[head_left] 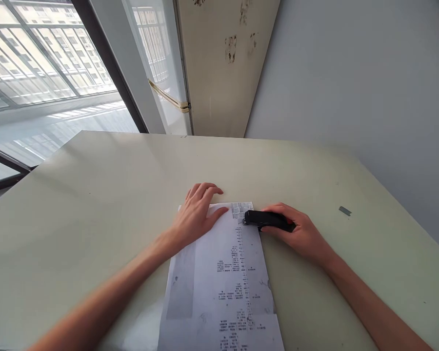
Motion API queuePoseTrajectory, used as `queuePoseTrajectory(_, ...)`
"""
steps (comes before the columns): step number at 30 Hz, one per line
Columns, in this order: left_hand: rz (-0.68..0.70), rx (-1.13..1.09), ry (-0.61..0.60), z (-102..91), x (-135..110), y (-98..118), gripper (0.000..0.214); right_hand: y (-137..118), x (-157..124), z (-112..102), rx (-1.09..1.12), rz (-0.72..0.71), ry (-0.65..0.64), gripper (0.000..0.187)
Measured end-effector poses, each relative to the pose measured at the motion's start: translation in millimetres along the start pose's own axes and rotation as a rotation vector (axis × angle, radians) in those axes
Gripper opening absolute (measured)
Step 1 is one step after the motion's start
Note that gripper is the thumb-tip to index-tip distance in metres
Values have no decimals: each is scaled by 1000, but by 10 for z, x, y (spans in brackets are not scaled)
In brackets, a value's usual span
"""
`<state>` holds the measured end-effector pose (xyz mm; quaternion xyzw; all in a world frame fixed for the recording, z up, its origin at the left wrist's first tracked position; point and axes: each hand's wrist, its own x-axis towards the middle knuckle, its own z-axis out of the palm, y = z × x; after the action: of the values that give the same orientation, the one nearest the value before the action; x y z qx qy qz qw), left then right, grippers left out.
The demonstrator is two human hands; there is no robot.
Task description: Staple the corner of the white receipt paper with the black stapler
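1. A printed paper [205,292] is laid on the table [113,195], between its left and right edges and well short of the far edge; the paper's near end is cut off from view.
2. The paper's far left corner is covered by the left hand [195,214], its fingers loosely bent and its thumb spread away from them.
3. A black stapler [260,218] is pinched between thumb and fingers of the right hand [296,229]; its front end is placed over the paper's right edge, near the far right corner.
4. Toward the table's right edge, a grey strip [345,211] is seen.
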<state>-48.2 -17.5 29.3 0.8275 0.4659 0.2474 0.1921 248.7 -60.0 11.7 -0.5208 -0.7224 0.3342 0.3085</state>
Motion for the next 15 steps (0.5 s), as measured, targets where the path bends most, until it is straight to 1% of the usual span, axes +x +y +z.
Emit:
queuePoseTrajectory(1, 57, 3, 2, -13, -79, -23, 29, -1, -6, -22, -18, 5, -17, 33)
queuePoseTrajectory(4, 162, -2, -66, -36, -335, -84, 32, -59, -25, -80, -51, 57, -33, 37)
queuePoseTrajectory(7, 207, 5, -93, 2, -512, -109, 42, -205, 2, -75, -70, 130, 23, 45)
queuePoseTrajectory(9, 223, 5, -89, 44, -558, -113, 48, -321, 64, -20, -104, 165, 65, 50)
queuePoseTrajectory(11, 234, 10, -86, 80, -568, -119, 50, -417, 152, 63, -151, 169, 89, 52)
queuePoseTrajectory(15, 249, 37, -84, 119, -572, -151, 51, -484, 314, 214, -235, 152, 59, 53)
